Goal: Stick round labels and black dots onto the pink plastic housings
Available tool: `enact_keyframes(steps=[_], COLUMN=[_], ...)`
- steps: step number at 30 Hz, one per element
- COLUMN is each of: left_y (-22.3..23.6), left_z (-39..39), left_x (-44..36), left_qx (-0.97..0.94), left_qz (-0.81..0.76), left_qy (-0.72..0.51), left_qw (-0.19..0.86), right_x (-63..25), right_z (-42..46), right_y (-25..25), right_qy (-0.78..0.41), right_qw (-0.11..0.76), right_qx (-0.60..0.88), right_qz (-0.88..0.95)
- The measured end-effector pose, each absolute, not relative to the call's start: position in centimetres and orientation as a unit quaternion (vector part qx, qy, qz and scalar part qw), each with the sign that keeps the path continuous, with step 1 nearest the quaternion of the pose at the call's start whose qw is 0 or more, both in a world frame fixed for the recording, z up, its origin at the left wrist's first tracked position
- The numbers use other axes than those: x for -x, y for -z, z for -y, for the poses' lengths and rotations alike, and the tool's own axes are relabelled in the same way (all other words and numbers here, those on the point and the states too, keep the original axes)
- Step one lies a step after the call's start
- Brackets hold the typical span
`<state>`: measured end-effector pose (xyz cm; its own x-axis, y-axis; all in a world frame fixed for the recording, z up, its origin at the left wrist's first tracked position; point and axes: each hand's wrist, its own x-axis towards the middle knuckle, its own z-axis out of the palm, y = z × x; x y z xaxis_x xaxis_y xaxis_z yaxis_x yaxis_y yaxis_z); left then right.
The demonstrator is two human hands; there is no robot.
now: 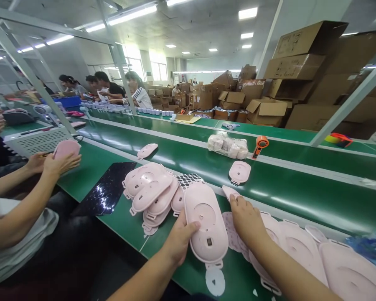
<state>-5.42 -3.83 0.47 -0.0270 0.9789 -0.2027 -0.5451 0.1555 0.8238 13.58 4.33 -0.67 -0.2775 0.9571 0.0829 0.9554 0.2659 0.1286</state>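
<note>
A pink oval plastic shell (208, 223), with a round recess and a small dark square slot, is gripped in my left hand (179, 239), thumb on its face. My right hand (247, 217) has its fingers closed on the edge of a smaller pink plastic piece (229, 191), mostly hidden beneath them. Left of the held shell lies a heap of similar pink shells (156, 190), partly over a sheet of black round pads (188, 179). More pink shells (296, 246) overlap under and beside my right forearm. A pale round disc (215, 281) lies below the held shell.
A green belt (184, 161) runs behind, carrying pink pieces (240, 172), a plastic-wrapped bundle (227, 146) and an orange handheld fan (260, 146). A black sheet (108, 188) lies left. A co-worker's hands (54, 163) hold a pink part nearby. Cardboard boxes (296, 67) are stacked beyond.
</note>
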Motion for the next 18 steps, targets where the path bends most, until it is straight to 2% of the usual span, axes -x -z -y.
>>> enact_keyframes(steps=[5,9,13,18], left_y=[0.1,0.4,0.4,0.8], left_z=[4.0,3.5,2.9,2.4], left_x=[5.9,6.1,5.2,5.2], left_qx=[-0.275,-0.25,-0.233,-0.23], left_qz=[-0.439,-0.506,-0.524,-0.547], left_qy=[-0.597,-0.599,-0.577,-0.538], left_qw=[0.613,0.568,0.582,0.599], right_x=[-18.3,-24.0,-28.1,-29.1], right_z=[-5.6,-8.8,-13.1,-15.2], right_y=[-3.1,-6.1,-5.2,-2.9], right_qy=[-0.075,-0.086,-0.073,-0.022], right_qw=[0.001,-0.002,0.055,0.091], right_qx=[-0.629,-0.72,-0.766,-0.756], right_qz=[-0.774,-0.689,-0.636,-0.648])
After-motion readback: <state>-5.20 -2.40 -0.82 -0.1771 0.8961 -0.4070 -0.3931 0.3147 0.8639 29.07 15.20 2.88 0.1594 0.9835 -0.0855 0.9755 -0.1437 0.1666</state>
